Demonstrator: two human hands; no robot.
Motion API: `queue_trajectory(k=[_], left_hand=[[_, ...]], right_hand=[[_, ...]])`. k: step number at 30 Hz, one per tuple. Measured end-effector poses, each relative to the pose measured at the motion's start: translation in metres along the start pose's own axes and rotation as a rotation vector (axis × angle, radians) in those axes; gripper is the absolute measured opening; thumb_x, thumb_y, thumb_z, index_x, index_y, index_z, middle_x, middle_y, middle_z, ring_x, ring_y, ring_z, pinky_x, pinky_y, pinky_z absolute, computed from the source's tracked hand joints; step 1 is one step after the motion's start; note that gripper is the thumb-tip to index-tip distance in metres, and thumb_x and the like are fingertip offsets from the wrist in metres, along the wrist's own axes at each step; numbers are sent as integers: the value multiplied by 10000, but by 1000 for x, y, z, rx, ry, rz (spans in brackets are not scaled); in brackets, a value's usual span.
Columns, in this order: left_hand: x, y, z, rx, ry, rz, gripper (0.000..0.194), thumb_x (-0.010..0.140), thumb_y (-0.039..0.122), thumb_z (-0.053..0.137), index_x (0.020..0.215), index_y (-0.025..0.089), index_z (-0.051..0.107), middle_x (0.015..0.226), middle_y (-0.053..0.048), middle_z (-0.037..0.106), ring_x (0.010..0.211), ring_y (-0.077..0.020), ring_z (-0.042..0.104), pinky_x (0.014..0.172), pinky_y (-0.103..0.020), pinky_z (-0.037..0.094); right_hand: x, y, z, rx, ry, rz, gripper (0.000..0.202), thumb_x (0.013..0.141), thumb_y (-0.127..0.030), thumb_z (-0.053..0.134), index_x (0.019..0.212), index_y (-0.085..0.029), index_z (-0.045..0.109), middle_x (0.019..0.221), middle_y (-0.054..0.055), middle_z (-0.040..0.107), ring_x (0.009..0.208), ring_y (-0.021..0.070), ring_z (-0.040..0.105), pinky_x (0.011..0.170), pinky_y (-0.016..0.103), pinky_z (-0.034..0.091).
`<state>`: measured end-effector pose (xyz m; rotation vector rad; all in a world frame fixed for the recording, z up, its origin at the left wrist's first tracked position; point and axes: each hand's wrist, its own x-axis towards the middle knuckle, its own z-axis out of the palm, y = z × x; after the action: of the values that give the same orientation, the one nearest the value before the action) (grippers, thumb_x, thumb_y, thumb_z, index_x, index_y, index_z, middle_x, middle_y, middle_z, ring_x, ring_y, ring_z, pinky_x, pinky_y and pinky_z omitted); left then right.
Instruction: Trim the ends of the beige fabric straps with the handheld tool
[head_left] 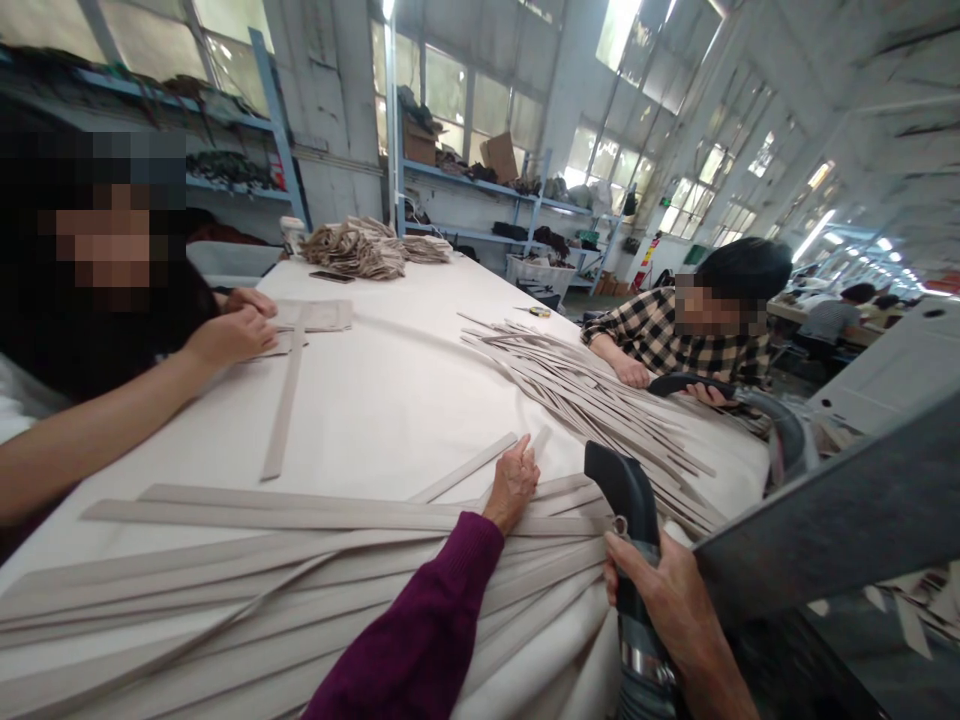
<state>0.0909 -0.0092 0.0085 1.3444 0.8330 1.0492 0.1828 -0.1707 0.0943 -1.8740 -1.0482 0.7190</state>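
Observation:
My left hand (514,482), at the end of a purple sleeve, is over the white table (390,380), its fingers at the end of a narrow beige strip (540,442). Whether the fingers grip the strip is hard to make out. My right hand (667,585) is wrapped round a black curved nozzle (626,500) on a hose, its tip pointing up and left. Long beige fabric strips (300,512) lie fanned out beneath my left arm and run toward the nozzle.
At left, a person's hands (244,330) hold beige fabric. Across the table at right, a person in a checked shirt (652,335) holds another black nozzle (694,383). A pile of strips (585,385), folded fabric (360,248) and a yellow-handled tool (537,312) lie farther off. A metal beam (840,500) slants at right.

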Motion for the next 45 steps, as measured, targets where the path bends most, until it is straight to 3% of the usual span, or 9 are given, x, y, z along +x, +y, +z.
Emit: queue_trajectory(k=[6, 10, 15, 21, 24, 29, 34, 38, 45], left_hand=[[-6, 4, -2, 87, 94, 189, 351, 673, 270, 615, 1009, 170, 631, 946, -94, 620, 961, -232, 512, 761, -282, 406], [0, 4, -5, 51, 72, 99, 345, 698, 281, 579, 1007, 141, 638, 730, -56, 617, 730, -182, 549, 635, -258, 407], [5, -1, -4, -90, -30, -40, 484, 752, 358, 521, 1160, 97, 543, 451, 59, 415, 388, -66, 330, 416, -197, 271], [-3, 3, -1, -264, -184, -101, 574, 743, 424, 532, 1199, 78, 500, 439, 85, 343, 367, -39, 246, 379, -177, 214], [-5, 6, -2, -164, -272, -52, 561, 712, 387, 578, 1200, 117, 518, 452, 72, 388, 377, -47, 287, 396, -182, 240], [-4, 2, -1, 43, -132, -9, 434, 726, 383, 552, 1062, 117, 625, 490, 26, 485, 402, -71, 352, 441, -217, 300], [-2, 1, -1, -282, -156, -230, 435, 750, 461, 516, 998, 107, 564, 459, 88, 298, 354, -37, 223, 358, -176, 173], [0, 0, -3, -516, -245, -368, 393, 744, 430, 536, 989, 125, 493, 513, 91, 314, 361, -18, 204, 347, -150, 129], [0, 0, -2, -470, -311, -304, 522, 776, 325, 437, 1278, 229, 330, 550, 67, 450, 319, -16, 207, 324, -128, 119]], right_hand=[[-5, -3, 6, 63, -58, 44, 246, 737, -426, 533, 671, -200, 461, 441, -28, 544, 391, 146, 520, 399, 237, 413], [-6, -5, 8, 81, -47, 50, 233, 734, -416, 540, 690, -207, 450, 440, -34, 539, 384, 144, 512, 397, 236, 412], [-4, -4, 16, 101, -73, 71, 216, 722, -400, 542, 686, -204, 458, 433, -32, 544, 373, 143, 509, 370, 230, 405], [15, -5, 26, 116, -89, 40, 191, 727, -356, 537, 655, -196, 461, 422, -33, 532, 363, 131, 498, 361, 222, 406], [27, -3, 22, 114, -48, 23, 194, 727, -345, 542, 642, -194, 454, 422, -38, 525, 364, 127, 495, 366, 222, 414], [24, -1, 10, 100, -35, 36, 219, 734, -374, 551, 666, -190, 453, 446, -34, 542, 385, 139, 522, 383, 234, 434], [8, -3, 7, 88, -30, 61, 242, 728, -416, 556, 701, -196, 459, 452, -33, 551, 398, 151, 530, 387, 239, 432], [0, -9, 11, 67, -50, 56, 244, 731, -420, 543, 688, -194, 460, 432, -32, 538, 392, 145, 519, 394, 232, 421], [-1, -14, 26, 79, -131, 27, 205, 736, -381, 533, 687, -200, 448, 413, -35, 530, 366, 129, 484, 369, 217, 389]])
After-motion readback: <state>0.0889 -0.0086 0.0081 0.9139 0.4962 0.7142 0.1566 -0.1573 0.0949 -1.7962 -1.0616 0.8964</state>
